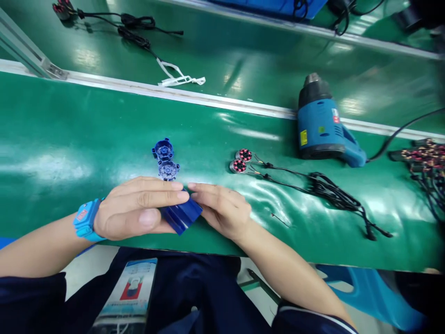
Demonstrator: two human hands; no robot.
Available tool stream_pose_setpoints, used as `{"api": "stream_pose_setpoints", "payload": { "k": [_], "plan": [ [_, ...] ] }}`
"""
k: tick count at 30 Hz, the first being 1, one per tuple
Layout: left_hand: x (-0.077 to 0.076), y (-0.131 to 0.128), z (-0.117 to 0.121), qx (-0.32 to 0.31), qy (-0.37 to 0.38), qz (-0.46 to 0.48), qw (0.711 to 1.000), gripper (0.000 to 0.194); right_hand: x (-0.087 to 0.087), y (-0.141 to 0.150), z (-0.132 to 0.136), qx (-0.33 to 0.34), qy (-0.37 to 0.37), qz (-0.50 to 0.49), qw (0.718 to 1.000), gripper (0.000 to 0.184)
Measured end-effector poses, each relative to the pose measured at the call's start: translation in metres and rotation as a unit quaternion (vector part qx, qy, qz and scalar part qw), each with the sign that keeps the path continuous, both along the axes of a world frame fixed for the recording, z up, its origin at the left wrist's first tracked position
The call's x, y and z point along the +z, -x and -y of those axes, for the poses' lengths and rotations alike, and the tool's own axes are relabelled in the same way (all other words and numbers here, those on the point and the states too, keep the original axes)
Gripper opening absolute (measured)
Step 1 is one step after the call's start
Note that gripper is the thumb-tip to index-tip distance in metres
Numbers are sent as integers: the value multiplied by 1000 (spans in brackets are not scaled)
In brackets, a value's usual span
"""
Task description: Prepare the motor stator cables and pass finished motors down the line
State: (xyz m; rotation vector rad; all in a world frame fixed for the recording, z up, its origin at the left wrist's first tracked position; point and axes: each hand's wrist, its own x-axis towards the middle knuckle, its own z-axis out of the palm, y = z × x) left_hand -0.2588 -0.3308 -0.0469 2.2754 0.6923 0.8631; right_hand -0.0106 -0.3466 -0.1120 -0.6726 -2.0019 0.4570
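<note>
My left hand (139, 206), with a blue wrist strap (85, 220), is closed around a dark blue ribbed plastic part (182, 215) near the front edge of the green belt (69, 148). My right hand (220, 208) grips the same part from the right, fingers curled onto it. Just beyond my left fingertips, two small round blue plastic pieces (165, 160) lie touching each other. Two small motors with red windings (239, 161) lie farther right, with black wires (327, 192) trailing away from them.
A blue heat gun (321, 127) lies on the belt at right, its black cable running off right. More red-wound motors with wires (429, 160) pile at the far right edge. A metal rail (174, 93) crosses behind; black cables (134, 28) and a white tie (177, 76) lie beyond.
</note>
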Motion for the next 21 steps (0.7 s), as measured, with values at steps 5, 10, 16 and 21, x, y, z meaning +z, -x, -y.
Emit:
{"api": "stream_pose_setpoints", "payload": {
  "k": [5, 10, 16, 21],
  "plan": [
    [-21, -4, 2, 0, -80, 45, 996, 70, -6, 7, 0, 39, 86, 20, 995, 18],
    [-30, -5, 1, 28, -92, 16, 995, 81, 0, 5, -3, 25, 114, 12, 993, 15],
    [-39, -4, -4, 21, -156, -171, 973, 47, 7, -9, -10, -4, 98, 60, 993, 14],
    [-55, -13, -7, 61, -174, -286, 940, 55, -5, -15, -14, -28, 163, 201, 966, 16]
  ]
}}
